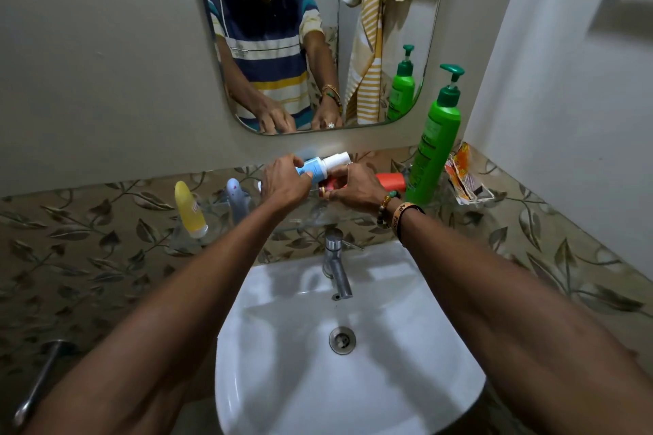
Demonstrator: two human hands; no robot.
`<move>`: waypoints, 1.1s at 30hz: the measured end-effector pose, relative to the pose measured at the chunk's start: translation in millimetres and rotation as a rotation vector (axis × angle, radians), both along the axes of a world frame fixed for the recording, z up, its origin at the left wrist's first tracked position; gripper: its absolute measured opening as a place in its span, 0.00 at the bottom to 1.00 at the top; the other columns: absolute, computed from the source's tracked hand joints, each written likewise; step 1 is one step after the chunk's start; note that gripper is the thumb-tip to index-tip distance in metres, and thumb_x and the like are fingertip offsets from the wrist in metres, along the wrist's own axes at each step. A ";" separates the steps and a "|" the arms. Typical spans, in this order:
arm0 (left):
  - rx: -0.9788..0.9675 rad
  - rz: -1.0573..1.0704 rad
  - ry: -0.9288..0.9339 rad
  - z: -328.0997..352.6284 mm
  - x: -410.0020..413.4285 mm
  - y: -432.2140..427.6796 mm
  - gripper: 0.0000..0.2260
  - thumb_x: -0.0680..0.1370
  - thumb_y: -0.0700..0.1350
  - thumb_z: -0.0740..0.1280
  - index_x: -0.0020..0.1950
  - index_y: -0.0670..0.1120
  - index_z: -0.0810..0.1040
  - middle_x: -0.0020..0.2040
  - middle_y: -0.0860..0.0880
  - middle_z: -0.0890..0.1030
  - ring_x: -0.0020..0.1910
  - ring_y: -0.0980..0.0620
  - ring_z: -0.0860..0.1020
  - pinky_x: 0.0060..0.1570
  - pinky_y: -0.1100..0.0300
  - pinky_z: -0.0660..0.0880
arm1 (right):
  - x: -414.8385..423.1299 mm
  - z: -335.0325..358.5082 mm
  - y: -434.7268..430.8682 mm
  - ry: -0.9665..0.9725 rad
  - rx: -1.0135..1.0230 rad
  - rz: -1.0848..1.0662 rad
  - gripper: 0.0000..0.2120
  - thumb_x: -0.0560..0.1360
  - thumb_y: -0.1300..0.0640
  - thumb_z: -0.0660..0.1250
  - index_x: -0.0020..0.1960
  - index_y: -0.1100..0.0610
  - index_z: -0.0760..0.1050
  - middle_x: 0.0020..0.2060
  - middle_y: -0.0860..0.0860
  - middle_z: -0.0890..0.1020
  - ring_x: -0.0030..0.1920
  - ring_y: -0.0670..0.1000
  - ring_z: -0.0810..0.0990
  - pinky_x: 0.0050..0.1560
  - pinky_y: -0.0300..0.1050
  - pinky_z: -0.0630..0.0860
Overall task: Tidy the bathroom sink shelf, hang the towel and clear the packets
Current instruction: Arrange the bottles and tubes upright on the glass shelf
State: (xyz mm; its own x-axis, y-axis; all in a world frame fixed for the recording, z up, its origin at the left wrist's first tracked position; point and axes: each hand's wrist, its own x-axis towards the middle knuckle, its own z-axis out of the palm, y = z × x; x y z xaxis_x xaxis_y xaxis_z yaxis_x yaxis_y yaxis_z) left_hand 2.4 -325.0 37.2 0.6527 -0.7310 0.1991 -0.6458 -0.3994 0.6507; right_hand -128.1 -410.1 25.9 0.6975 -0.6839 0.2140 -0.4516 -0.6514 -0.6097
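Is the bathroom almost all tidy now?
Not yet. The yellow tube and green pump bottle already stand on the shelf. The left hand holds a blue-and-white bottle; the right hand touches a red tube. The packets remain. A striped towel already hangs, seen in the mirror.

Dim, soft overhead light (edges warped)

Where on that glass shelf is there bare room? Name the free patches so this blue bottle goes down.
Free: the glass between the yellow tube and grey tube. Crowded: the middle, where both hands meet over the blue bottle and red tube, right through the green pump bottle and packets.
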 end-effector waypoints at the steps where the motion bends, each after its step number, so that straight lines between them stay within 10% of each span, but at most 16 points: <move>1: 0.013 0.001 -0.017 -1.9 0.4 -2.1 0.16 0.77 0.46 0.69 0.64 0.45 0.78 0.60 0.41 0.80 0.59 0.42 0.77 0.58 0.49 0.76 | 0.1 -0.8 -1.4 -0.008 0.011 0.004 0.16 0.71 0.60 0.75 0.58 0.56 0.84 0.50 0.52 0.86 0.49 0.51 0.83 0.54 0.44 0.78; 26: 0.355 -0.049 -0.691 -16.2 9.2 -2.8 0.21 0.76 0.46 0.70 0.65 0.41 0.69 0.57 0.40 0.73 0.54 0.42 0.74 0.47 0.51 0.70 | 8.7 -5.3 -4.2 -0.005 0.170 0.051 0.17 0.72 0.64 0.73 0.61 0.63 0.81 0.48 0.57 0.85 0.49 0.57 0.83 0.53 0.54 0.82; 33: 0.312 -0.075 -0.609 -18.1 8.0 -2.3 0.20 0.77 0.46 0.70 0.64 0.41 0.68 0.58 0.41 0.70 0.54 0.41 0.74 0.48 0.48 0.75 | 8.3 -5.0 -5.7 -0.072 0.240 -0.002 0.17 0.72 0.62 0.74 0.60 0.61 0.81 0.46 0.55 0.86 0.48 0.57 0.84 0.53 0.56 0.82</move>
State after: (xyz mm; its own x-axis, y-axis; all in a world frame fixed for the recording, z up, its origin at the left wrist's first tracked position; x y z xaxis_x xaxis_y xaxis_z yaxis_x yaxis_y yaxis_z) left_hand 10.4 -327.3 19.2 0.4370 -0.8525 0.2870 -0.8930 -0.4494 0.0247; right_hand -119.8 -415.8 20.9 0.6850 -0.7224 0.0948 -0.4023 -0.4834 -0.7775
